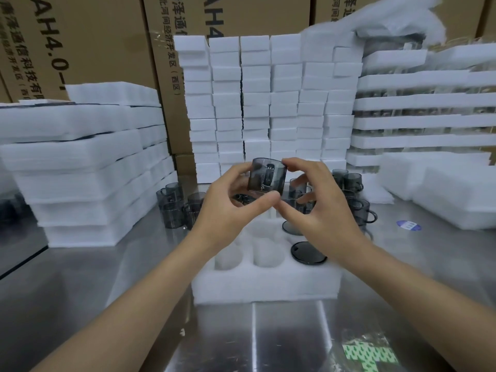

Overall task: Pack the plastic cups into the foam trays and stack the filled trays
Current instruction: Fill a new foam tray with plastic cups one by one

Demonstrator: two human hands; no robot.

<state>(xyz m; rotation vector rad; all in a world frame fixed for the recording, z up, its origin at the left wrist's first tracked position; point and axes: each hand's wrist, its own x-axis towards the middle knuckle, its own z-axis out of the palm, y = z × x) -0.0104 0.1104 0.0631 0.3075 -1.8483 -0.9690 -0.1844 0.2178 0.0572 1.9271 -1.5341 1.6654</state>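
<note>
A smoky grey plastic cup (266,175) is held up above the foam tray (265,280) between both hands. My left hand (228,208) pinches it from the left and below with thumb and fingers. My right hand (319,205) grips its right side and top rim. The white tray lies on the steel table in front of me, with round pockets showing. Two cups sit upside down in its right column, one near (308,253) and one further back (291,228). More grey cups stand loose behind the tray on the left (177,205) and right (354,194).
Stacks of foam trays (80,167) rise at the left. Foam blocks (268,103) are piled at the back in front of cardboard boxes (94,41). Filled trays (421,103) are stacked at the right, with more foam (442,189) below. A blue sticker (408,225) lies on the table.
</note>
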